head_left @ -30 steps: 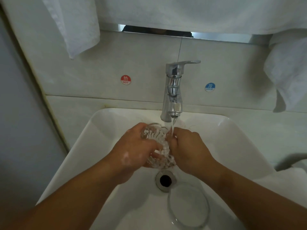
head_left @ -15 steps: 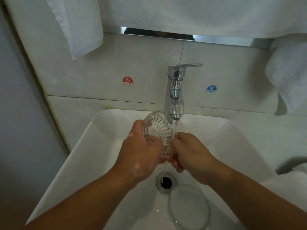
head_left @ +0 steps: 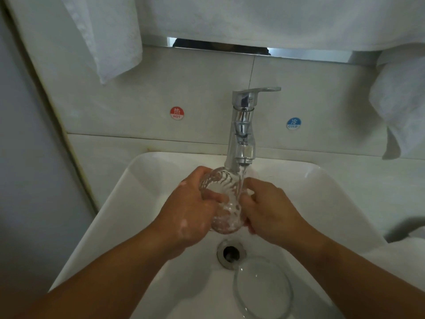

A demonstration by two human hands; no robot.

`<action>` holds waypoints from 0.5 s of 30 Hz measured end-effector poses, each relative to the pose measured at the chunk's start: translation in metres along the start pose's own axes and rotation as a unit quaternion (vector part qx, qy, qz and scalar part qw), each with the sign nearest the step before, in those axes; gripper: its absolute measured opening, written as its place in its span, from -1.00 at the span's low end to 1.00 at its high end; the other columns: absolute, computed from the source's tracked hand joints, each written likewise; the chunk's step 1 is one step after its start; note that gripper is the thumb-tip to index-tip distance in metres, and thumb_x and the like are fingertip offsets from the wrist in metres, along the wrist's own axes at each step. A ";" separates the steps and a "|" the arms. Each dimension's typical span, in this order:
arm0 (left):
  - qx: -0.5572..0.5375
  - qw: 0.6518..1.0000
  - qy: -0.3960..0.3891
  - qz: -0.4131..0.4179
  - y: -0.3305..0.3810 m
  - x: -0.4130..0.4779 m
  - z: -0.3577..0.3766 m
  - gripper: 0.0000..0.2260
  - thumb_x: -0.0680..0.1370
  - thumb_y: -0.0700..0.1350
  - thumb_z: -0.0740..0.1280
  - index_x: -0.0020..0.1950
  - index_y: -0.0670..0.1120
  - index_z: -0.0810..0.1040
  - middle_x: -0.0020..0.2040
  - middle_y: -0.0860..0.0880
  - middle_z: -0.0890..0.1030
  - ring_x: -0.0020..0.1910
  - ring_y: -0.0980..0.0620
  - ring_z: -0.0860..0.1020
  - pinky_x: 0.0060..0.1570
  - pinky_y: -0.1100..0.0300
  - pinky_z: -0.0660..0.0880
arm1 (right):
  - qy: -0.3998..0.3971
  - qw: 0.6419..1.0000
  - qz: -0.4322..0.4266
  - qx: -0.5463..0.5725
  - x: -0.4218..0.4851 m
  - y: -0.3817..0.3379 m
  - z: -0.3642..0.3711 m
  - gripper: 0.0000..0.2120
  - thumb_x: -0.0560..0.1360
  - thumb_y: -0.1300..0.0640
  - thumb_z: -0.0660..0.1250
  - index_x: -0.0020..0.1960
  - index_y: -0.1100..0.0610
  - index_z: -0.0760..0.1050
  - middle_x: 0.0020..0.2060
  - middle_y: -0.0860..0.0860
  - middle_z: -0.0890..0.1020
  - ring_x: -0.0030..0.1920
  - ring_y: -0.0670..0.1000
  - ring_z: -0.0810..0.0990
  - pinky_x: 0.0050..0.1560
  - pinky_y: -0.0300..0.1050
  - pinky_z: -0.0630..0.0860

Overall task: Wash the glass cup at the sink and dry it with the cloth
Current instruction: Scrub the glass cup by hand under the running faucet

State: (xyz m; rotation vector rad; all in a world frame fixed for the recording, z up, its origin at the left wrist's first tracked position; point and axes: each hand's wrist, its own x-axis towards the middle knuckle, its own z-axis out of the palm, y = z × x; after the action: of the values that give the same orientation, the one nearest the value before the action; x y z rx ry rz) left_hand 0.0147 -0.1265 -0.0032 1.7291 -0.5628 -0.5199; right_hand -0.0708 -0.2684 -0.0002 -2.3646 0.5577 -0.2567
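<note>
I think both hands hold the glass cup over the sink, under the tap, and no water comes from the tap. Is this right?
Not quite: water does run. The head view shows a stream falling from the tap onto the glass cup, which the left hand and the right hand hold over the sink.

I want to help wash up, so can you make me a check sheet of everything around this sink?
Surface: white sink, wet, drain open.
Job's things: glass cup tipped under water running from the tap; white cloth hangs upper left, more at right, not in use.
Clutter: clear round glass dish lying in the sink beside the drain.
Hands: left hand, sudsy, and right hand both grip the cup.
Cables: nothing seen.
Surroundings: tiled wall with a red HOT sticker and a blue COLD sticker.
</note>
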 end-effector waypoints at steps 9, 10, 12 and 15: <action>-0.037 0.998 0.047 0.026 -0.002 -0.001 0.003 -0.51 0.53 -0.41 0.37 0.21 0.18 0.55 0.07 0.06 0.70 0.05 0.01 0.70 -0.11 -0.01 0.73 | -0.054 0.988 0.065 0.128 -0.003 -0.003 0.002 -0.80 0.69 0.14 0.10 0.02 0.12 0.48 -0.32 0.11 0.66 -0.49 -0.04 0.57 -0.45 -0.16 0.51; -0.021 0.999 0.036 0.027 -0.001 -0.002 0.001 -0.50 0.53 -0.42 0.34 0.22 0.18 0.55 0.06 0.05 0.70 0.05 0.02 0.69 -0.10 -0.01 0.73 | -0.060 0.991 0.051 0.109 -0.004 -0.002 0.002 -0.82 0.69 0.14 0.11 0.05 0.08 0.48 -0.30 0.08 0.66 -0.44 -0.03 0.60 -0.39 -0.13 0.54; -0.021 1.000 -0.004 0.009 0.001 0.000 -0.003 -0.48 0.54 -0.47 0.30 0.24 0.14 0.56 0.06 0.00 0.72 0.05 -0.03 0.70 -0.09 -0.08 0.73 | -0.016 1.000 -0.009 0.005 -0.003 0.002 -0.001 -0.81 0.69 0.08 0.11 0.02 0.03 0.48 -0.26 0.00 0.65 -0.33 0.01 0.63 -0.25 -0.03 0.61; -0.060 0.998 -0.021 -0.017 0.004 -0.001 -0.005 -0.47 0.50 -0.50 0.31 0.22 0.10 0.58 0.06 -0.05 0.73 0.04 -0.07 0.72 -0.08 -0.13 0.72 | 0.051 0.994 -0.052 -0.080 0.000 0.001 -0.001 -0.73 0.69 0.08 0.09 -0.04 0.11 0.51 -0.26 0.04 0.65 -0.24 0.09 0.64 -0.14 0.06 0.61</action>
State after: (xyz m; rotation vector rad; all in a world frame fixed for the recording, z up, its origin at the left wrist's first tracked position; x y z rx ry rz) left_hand 0.0169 -0.1227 0.0021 1.6183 -0.5226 -0.6035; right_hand -0.0714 -0.2698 -0.0002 -2.5501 0.5216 -0.3956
